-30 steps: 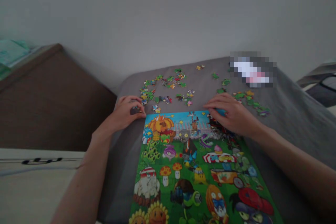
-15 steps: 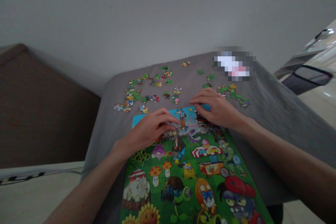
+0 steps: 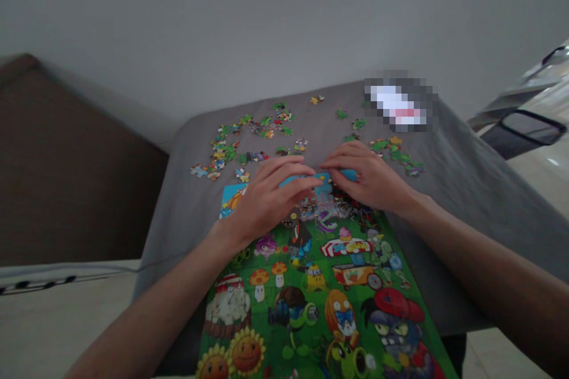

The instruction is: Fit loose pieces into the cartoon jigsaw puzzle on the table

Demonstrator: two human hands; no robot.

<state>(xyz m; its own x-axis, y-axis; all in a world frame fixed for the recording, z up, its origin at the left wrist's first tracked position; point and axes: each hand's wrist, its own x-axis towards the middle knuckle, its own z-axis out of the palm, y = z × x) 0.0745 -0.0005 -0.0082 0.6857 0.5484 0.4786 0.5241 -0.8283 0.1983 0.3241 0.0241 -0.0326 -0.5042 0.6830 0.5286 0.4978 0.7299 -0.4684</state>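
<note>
Watching from here, the left hand (image 3: pixel 278 192)'s loosely spread across the upper part of a Plants vs. Zombies jigsaw (image 3: pixel 311 275) on the cloth-covered tabletop (image 3: pixel 178 213), right hand (image 3: pixel 362 174)'s curled at its top edge, can't tell if it's gripping anything, with loose pieces (image 3: pixel 226 151) scattered beyond.

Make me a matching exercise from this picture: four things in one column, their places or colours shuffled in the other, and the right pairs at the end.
Things
1. left hand
2. right hand
3. loose pieces
4. cloth

Places and colours
A. by the far right corner of the puzzle
B. grey, spread beneath the puzzle
C. over the puzzle's far part, nearer its far left corner than the other hand is
D. scattered, mostly beyond the puzzle's far edge

Right pairs: 1-C, 2-A, 3-D, 4-B
</note>
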